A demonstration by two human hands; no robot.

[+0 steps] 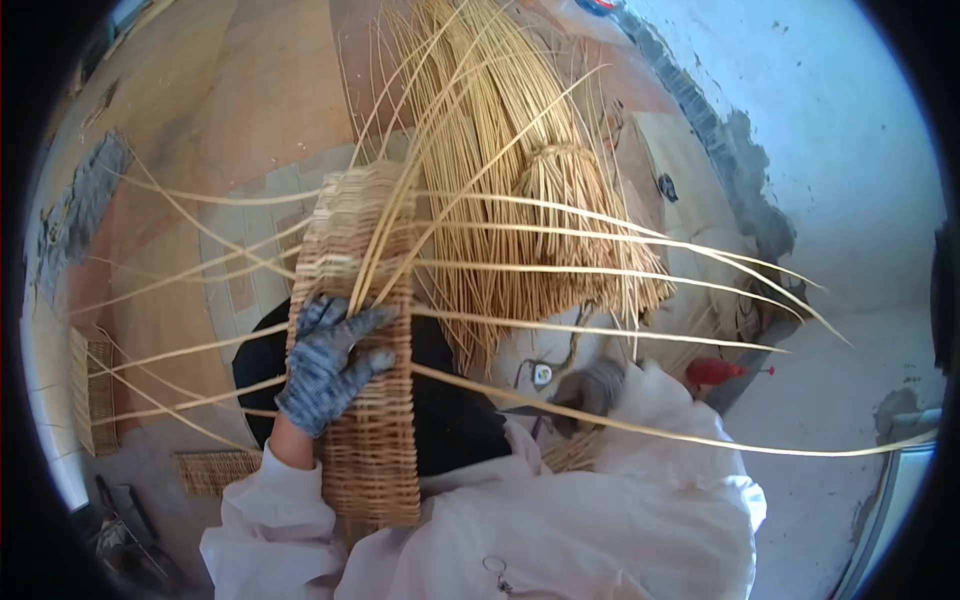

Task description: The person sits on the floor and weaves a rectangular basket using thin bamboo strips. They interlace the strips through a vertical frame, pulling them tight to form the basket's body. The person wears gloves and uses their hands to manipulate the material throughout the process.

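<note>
My gloved left hand (335, 360) grips a long woven rattan panel (365, 450), fingers curled over its face and thumb toward its right edge. The panel lies upright in view over my dark-clad lap, with long loose pale strands (620, 270) sticking out from both sides and the top. Low at the right, beside my white sleeve, my gloved right hand (590, 395) is blurred, near a dark tool with a purple part (540, 422); I cannot tell whether it holds that tool.
A large tied bundle of cane (480, 120) lies ahead on boards. A tape measure (542, 374) and red bottle-like tool (712, 371) sit to the right. Woven pieces (215, 470) lie at lower left. A plastered wall (840, 150) runs along the right.
</note>
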